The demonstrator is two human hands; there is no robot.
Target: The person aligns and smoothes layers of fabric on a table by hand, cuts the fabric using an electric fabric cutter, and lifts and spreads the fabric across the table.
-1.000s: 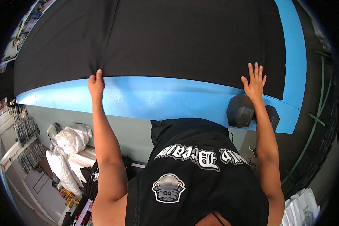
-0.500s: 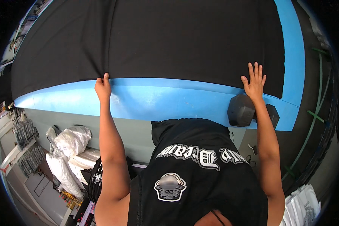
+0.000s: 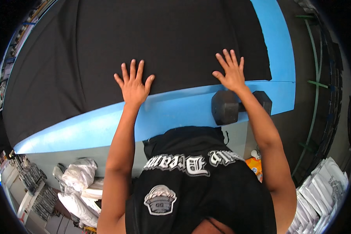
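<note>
A wide sheet of black fabric [image 3: 175, 43] is spread over a light blue table [image 3: 175, 113]. My left hand [image 3: 135, 87] lies flat on the fabric near its front edge, fingers spread. Farther right, my right hand [image 3: 232, 74] also rests on the cloth with its fingers apart, close to the front right corner. Neither hand grips anything. A black hexagonal dumbbell [image 3: 225, 107] sits on the blue surface just below my right hand, its handle partly covered by my forearm. Soft creases run through the cloth left of my left hand.
Clear plastic-wrapped bundles [image 3: 80, 173] lie below the table at the left. A stack of white plastic packages [image 3: 319, 195] is at the lower right. Dark flooring with green strips [image 3: 312, 84] runs along the right side. An orange package [image 3: 254, 167] shows beside my right arm.
My left hand has let go of the fabric edge, moved right and opened flat on the cloth. My right hand remains flat. The whole view has turned and shifted.
</note>
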